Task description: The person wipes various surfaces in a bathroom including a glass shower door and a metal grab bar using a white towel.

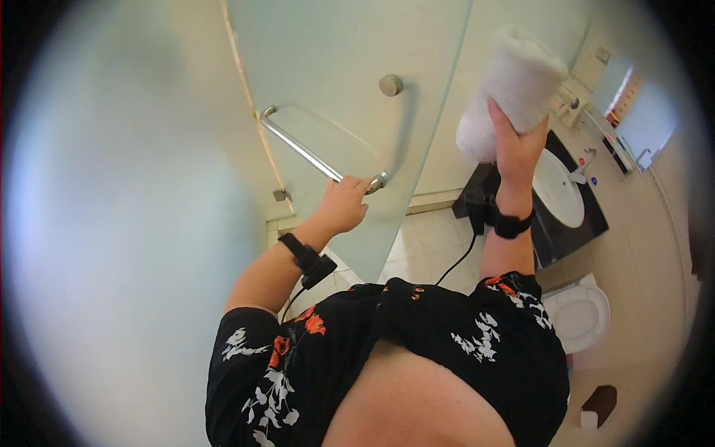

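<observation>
My left hand (342, 205) is closed around the lower end of a chrome towel-bar handle (301, 150) fixed to a frosted glass shower door (335, 67). A round metal knob (391, 85) sits higher on the same glass. To the right, my right hand (516, 142) holds up a rolled white towel (522, 78), thumb on its near side; the other fingers are mostly hidden. Each wrist wears a black strap with a device and a cable.
A white oval washbasin (558, 190) in a dark stone counter (595, 220) lies right of my right forearm, with a chrome faucet (578, 176). Below it is a white toilet (578, 318). Tiled floor (430, 240) shows beyond the door's edge; a frosted glass panel (128, 223) fills the left.
</observation>
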`<state>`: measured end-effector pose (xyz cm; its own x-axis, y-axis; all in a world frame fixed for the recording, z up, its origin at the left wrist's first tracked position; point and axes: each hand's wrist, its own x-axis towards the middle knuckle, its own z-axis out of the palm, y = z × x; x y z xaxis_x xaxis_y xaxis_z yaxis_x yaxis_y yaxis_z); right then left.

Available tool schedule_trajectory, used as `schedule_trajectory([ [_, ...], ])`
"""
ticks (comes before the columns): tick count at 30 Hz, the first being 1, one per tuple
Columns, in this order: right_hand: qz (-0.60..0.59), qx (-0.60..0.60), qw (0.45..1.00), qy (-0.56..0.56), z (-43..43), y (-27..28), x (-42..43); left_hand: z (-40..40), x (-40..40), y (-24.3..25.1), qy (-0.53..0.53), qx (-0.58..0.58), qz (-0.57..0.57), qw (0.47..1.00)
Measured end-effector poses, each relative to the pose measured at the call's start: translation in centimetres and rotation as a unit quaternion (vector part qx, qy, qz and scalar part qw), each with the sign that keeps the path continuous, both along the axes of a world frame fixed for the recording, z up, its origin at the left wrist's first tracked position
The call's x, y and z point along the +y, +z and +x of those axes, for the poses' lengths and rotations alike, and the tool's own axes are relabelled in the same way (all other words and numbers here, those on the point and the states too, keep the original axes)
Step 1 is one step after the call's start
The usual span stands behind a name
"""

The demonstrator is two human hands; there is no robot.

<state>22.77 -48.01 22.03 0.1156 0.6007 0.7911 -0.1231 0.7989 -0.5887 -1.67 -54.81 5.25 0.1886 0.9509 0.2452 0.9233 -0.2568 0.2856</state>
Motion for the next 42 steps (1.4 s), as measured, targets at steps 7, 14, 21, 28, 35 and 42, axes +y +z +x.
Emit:
schedule_trajectory([
  [7, 0.288, -0.416, 0.742, -0.439, -6.5, 2.4, -3.8, 0.4, 1.6, -0.8, 0.014, 0.041, 0.027, 0.999],
  [14, 0.143, -0.586, 0.725, -0.333, -7.4, -6.1, -5.5, -0.1, 2.3, -1.2, 0.004, 0.022, -0.006, 1.000],
  [21, 0.077, -0.588, 0.761, -0.264, -9.7, -11.0, -4.3, -4.6, 1.2, 0.6, -0.047, -0.253, -0.032, 0.966],
  [28, 0.005, -0.620, 0.756, -0.209, -15.3, -12.2, -2.0, -10.4, -2.4, -0.8, 0.057, -0.491, -0.125, 0.860],
  [35, -0.158, -0.395, 0.869, 0.253, -23.2, -12.0, -2.3, -11.1, -2.0, -3.8, -0.041, -0.820, -0.016, 0.570],
  [42, -0.070, -0.527, 0.826, 0.190, -21.3, -11.7, 0.6, -10.4, -0.7, -1.1, -0.023, -0.845, -0.061, 0.530],
])
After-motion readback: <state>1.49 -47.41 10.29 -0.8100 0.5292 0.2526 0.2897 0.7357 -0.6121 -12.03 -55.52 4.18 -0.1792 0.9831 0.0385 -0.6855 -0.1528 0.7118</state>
